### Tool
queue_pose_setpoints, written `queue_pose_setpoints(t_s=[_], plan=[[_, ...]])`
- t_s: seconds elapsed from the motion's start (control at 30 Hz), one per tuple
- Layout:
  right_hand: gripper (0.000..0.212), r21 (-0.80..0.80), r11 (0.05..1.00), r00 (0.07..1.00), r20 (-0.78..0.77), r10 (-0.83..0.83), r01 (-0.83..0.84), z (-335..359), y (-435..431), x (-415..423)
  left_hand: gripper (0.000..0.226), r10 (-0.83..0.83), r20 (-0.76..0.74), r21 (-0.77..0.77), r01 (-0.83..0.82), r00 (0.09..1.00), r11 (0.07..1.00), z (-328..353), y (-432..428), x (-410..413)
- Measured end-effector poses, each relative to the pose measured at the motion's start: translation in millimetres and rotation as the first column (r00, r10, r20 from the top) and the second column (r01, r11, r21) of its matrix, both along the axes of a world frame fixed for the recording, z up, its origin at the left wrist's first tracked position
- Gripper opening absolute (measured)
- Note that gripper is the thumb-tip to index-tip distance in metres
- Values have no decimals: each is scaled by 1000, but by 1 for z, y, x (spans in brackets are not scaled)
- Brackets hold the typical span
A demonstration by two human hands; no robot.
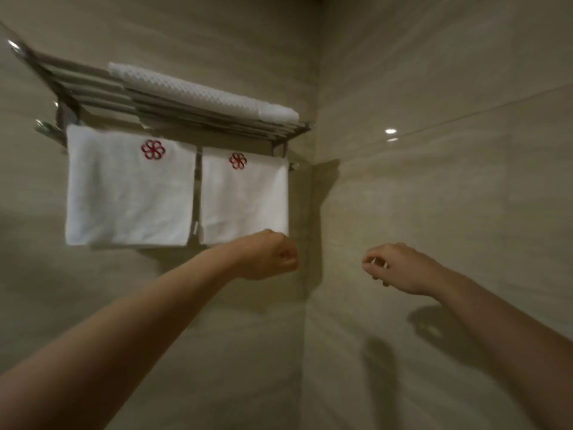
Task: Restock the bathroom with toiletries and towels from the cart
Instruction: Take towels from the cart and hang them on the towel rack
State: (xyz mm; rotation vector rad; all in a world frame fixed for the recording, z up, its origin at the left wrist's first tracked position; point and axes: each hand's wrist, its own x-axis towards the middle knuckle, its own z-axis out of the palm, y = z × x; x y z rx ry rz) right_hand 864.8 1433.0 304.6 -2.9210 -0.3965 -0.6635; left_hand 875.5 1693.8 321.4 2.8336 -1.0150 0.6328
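Two beige tiled walls (434, 88) meet in a corner, glossy enough to catch a ceiling light and the shadows of both arms. On the left wall a metal towel rack (93, 85) carries a waffle-textured white towel (201, 91) lying lengthwise on its slatted shelf. Beneath it, two white towels with red flower emblems hang side by side from the bar, nearly touching: the wider left towel (127, 193) and the right towel (245, 200).

The left grip (268, 256) is clenched into a fist just under the right towel's lower right corner, with nothing showing inside it; whether it touches the hem I cannot tell. The right grip (400, 268) hovers near the right wall, fingers bent downward, thumb and forefinger close together. A pale fleck there is too small to read, so I cannot tell whether it holds anything.
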Motion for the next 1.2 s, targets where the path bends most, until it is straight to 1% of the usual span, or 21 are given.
queue_pose_setpoints(t_s=[0.13, 0.23, 0.37, 0.47, 0.53, 0.67, 0.77, 0.87, 0.93, 1.07, 1.2], plan=[[19, 100, 993, 994, -92, -53, 62, -26, -44, -72, 31, -128, -19, 33, 129, 992, 991, -13, -55, -41], [18, 116, 986, 986, -129, -104, 119, -44, -78, -128, 31, -263, -40, 12, 264, 964, 964, -33, -98, -78], [22, 75, 971, 962, -171, -213, 228, -74, -126, -213, 33, -447, -105, -47, 445, 888, 894, -76, -160, -131], [27, 35, 949, 925, -239, -296, 313, -103, -162, -287, 33, -536, -178, -45, 538, 825, 842, -108, -212, -178], [27, 50, 930, 898, -284, -336, 364, -120, -185, -337, 33, -589, -221, -62, 591, 778, 804, -127, -246, -211], [26, 98, 882, 856, -310, -413, 461, -152, -223, -425, 32, -711, -275, -107, 715, 647, 691, -161, -309, -278], [19, 149, 833, 825, -313, -471, 533, -174, -245, -486, 27, -787, -337, -139, 799, 517, 585, -186, -352, -327], [15, 222, 750, 775, -304, -554, 623, -190, -262, -545, 23, -837, -374, -155, 863, 399, 480, -205, -393, -371], [19, 241, 702, 737, -325, -593, 670, -197, -271, -582, 23, -856, -393, -170, 888, 336, 426, -213, -419, -398], [26, 188, 572, 597, -367, -713, 798, -217, -288, -648, 24, -874, -457, -229, 927, 168, 298, -231, -473, -447], [26, 216, 385, 441, -423, -792, 897, -239, -304, -709, 22, -846, -533, -307, 932, 0, 194, -253, -523, -490]])
